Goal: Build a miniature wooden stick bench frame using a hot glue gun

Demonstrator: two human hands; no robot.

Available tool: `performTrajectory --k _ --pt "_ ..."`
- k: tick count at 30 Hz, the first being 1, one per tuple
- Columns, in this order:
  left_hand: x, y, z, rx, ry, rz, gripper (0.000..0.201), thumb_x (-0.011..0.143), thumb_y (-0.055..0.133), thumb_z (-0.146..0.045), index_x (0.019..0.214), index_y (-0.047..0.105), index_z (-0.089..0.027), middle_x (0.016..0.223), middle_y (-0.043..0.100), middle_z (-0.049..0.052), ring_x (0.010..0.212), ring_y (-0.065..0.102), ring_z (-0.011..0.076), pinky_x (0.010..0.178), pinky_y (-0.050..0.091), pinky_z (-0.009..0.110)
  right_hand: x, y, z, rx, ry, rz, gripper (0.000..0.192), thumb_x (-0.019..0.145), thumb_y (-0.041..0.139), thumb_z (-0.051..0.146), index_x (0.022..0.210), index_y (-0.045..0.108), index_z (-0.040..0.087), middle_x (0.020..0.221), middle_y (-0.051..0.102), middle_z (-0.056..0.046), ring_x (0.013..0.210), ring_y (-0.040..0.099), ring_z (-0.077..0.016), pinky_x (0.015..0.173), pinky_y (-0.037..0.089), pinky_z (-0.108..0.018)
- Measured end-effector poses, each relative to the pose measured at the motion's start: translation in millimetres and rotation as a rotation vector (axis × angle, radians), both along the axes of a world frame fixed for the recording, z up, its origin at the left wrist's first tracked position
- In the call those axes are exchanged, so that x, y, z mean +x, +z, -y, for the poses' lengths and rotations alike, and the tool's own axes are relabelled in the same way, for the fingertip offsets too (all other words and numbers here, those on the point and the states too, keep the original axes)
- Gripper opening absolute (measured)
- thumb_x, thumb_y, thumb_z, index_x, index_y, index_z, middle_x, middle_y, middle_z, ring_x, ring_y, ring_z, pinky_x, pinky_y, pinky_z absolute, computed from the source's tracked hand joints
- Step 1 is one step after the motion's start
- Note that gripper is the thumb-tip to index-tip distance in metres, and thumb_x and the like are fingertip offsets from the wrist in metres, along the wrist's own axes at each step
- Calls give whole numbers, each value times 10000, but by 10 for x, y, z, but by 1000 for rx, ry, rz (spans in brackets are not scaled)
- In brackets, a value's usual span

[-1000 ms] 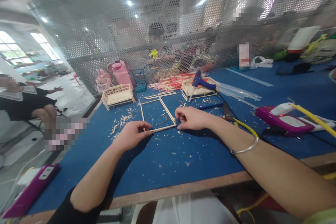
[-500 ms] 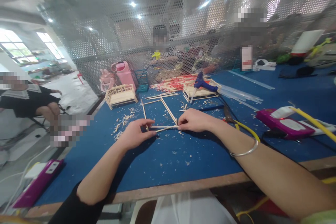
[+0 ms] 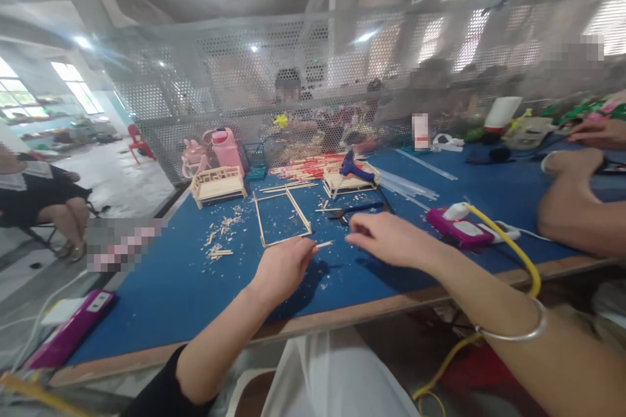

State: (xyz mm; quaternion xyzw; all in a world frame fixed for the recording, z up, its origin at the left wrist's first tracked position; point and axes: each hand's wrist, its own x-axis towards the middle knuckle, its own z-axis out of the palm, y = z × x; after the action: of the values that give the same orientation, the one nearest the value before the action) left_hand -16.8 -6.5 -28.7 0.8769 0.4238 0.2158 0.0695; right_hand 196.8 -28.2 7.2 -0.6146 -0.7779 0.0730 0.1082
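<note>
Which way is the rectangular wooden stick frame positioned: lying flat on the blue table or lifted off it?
Lying flat. The stick frame rests on the blue table, all four sides against the surface, just beyond the left hand.

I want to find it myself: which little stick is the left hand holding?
Look at the blue table, then the open square stick frame lying flat mid-table. Just nearer, the left hand pinches a short stick; it alone pokes from fingers, unlike the scattered chips.

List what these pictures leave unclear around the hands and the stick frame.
1. Head view: left hand pinches a short stick; the fingers hide its near end.
2. Right hand: motion blur, whether it holds anything is unclear.
3. Tool behind the frame: too blurred to name.
4. Right elbow: cut off by the picture's edge.
</note>
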Motion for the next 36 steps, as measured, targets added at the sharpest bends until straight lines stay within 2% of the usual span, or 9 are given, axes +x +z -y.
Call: performTrajectory --k 3,6,8,15,19,24,28,32,36 --pt "82 -2 138 -362 116 441 302 897 376 -339 767 596 -178 607 537 -4 530 477 126 510 360 237 319 -214 -106 -142 -390 111 307 863 468 430 944 579 155 943 681 -151 828 640 -260 559 343 -280" --pt "163 -24 234 -818 136 843 257 862 435 -386 823 573 -173 529 412 -66 381 295 69 382 231 197 498 -364 -216 -183 -407 93 335 773 596 433 967 568 162 976 679 -137 884 636 -267 591 374 -274" --pt "197 -51 254 -931 90 1030 226 801 545 -391 813 558 -166 543 454 -65 376 305 53 369 234 181 538 -396 -235 -182 -415 69 368 752 619 420 1008 554 164 970 679 -118 887 634 -249 603 388 -263" --pt "167 -204 221 -907 83 1262 315 671 680 -401 797 539 -149 520 469 -75 366 272 23 354 182 148 575 -341 -75 -232 -460 10 596 689 644 290 1219 440 108 784 683 -53 670 644 -188 515 397 -240" --pt "156 -272 242 -866 94 1318 348 662 679 -424 838 539 -159 518 451 -88 363 266 22 352 162 147 463 -291 11 -186 -495 66 687 686 629 250 1308 370 120 937 681 -119 828 657 -254 562 398 -270" --pt "162 -300 267 -840 74 1314 357 649 691 -429 835 558 -154 511 479 -77 365 294 27 351 186 154 263 -145 107 7 -453 375 420 746 477 99 1164 496 133 954 679 -166 888 651 -313 584 374 -313" --pt "165 -308 276 -822 59 1308 359 654 687 -444 830 560 -158 504 486 -76 359 291 29 349 186 160 417 91 118 -56 -468 399 369 735 502 144 1101 554 138 957 667 -188 864 638 -317 579 379 -323" --pt "170 -317 282 -817 43 1311 365 655 690 -453 830 568 -157 504 492 -72 361 295 30 352 189 163 712 266 194 -192 -489 159 452 688 559 276 1124 540 156 780 644 -104 627 588 -212 513 363 -286" --pt "175 -322 294 -824 35 1313 361 668 684 -447 840 581 -147 504 508 -61 364 291 32 356 185 166 781 98 393 -279 -350 -599 593 606 584 318 1168 460 175 611 516 36 464 449 -117 455 324 -239"
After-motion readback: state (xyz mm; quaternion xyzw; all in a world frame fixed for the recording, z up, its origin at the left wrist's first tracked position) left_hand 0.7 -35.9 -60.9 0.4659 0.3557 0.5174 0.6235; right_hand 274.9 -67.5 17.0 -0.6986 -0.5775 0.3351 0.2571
